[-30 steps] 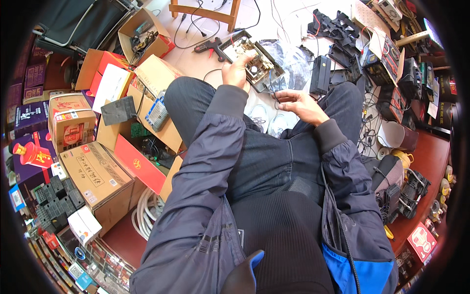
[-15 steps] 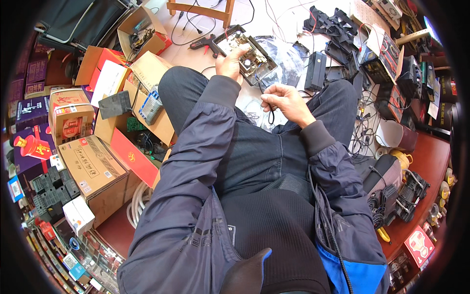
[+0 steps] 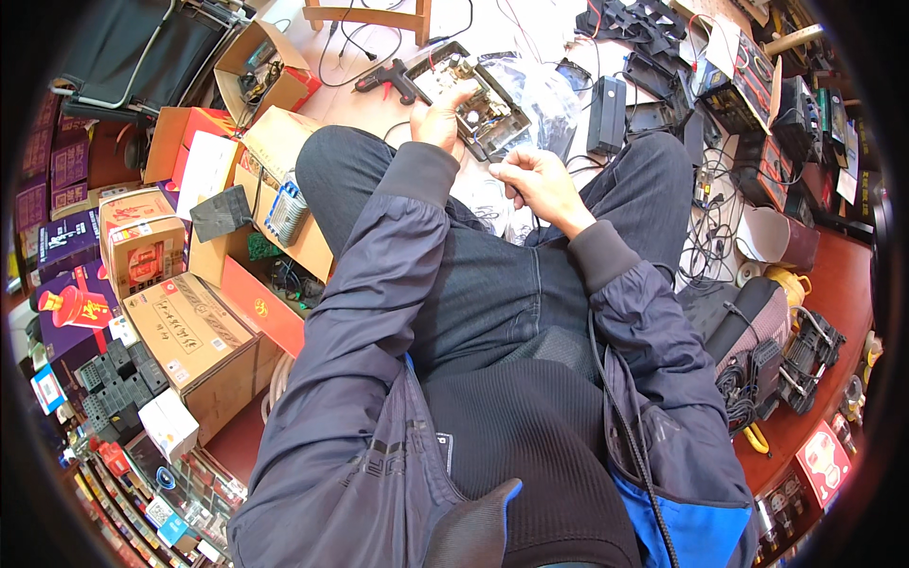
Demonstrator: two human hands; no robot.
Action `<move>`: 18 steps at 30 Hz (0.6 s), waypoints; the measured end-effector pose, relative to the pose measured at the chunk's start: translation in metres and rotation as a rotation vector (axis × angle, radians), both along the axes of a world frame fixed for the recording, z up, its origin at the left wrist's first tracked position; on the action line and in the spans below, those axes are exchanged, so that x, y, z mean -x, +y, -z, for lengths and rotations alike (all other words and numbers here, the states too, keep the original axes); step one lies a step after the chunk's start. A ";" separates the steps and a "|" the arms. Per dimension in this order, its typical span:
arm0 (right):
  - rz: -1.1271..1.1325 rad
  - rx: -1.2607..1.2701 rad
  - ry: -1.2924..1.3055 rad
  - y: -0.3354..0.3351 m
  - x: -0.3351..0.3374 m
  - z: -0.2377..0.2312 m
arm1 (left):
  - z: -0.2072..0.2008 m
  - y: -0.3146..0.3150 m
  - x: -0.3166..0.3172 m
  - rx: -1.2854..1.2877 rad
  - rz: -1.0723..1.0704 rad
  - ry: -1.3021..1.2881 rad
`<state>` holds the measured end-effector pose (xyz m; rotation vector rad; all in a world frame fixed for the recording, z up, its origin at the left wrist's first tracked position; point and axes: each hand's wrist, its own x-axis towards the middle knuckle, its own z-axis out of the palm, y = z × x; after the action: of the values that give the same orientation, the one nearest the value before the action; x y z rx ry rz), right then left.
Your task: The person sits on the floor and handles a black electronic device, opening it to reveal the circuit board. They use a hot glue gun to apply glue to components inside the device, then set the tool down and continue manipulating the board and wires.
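Observation:
My left hand (image 3: 438, 123) is closed on the near left side of an open black device casing (image 3: 519, 123), its thumb reaching over the rim. Inside lies a circuit board (image 3: 478, 102) with pale and metallic parts. By the casing's near corner, my right hand (image 3: 547, 187) is closed, thumb and forefinger pinched on a thin black cable, most of which the fingers hide. A black pistol-shaped tool (image 3: 388, 81) with a red trigger lies left of the casing. Clear plastic wrapping (image 3: 549, 99) sits just beyond its right side.
Open cardboard boxes (image 3: 204, 346) crowd the left. A black rectangular unit (image 3: 607, 115) and dark plastic parts (image 3: 644, 33) lie ahead to the right. Tangled cables (image 3: 705, 237) spread beside my right knee. A wooden stool leg (image 3: 421, 21) stands at the far edge.
The casing has shifted slightly left in view and tilted a little. My right hand has risen slightly toward its near corner, and the cable loop below the fingers shows less.

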<state>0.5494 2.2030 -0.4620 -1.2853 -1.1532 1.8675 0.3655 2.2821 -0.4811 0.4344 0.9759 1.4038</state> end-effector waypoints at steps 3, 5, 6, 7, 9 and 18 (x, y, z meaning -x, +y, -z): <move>0.015 -0.001 -0.032 0.001 -0.001 0.005 | 0.001 -0.001 -0.003 -0.012 0.019 -0.014; 0.013 -0.002 -0.046 0.001 -0.001 0.007 | 0.000 -0.001 -0.004 0.014 0.030 -0.004; 0.013 -0.004 -0.053 0.001 -0.001 0.007 | -0.001 -0.001 -0.004 0.021 0.028 -0.001; 0.014 0.007 -0.054 0.002 -0.001 0.007 | -0.001 -0.001 -0.005 0.012 0.030 0.006; 0.019 0.029 -0.061 0.003 -0.001 0.006 | -0.002 -0.001 -0.007 -0.024 0.023 0.010; 0.051 -0.026 -0.045 0.003 0.002 0.015 | -0.002 -0.004 -0.012 -0.061 -0.020 0.029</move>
<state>0.5477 2.2055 -0.4767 -1.3363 -1.1538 1.7892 0.3777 2.2779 -0.4786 0.4929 0.9654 1.4520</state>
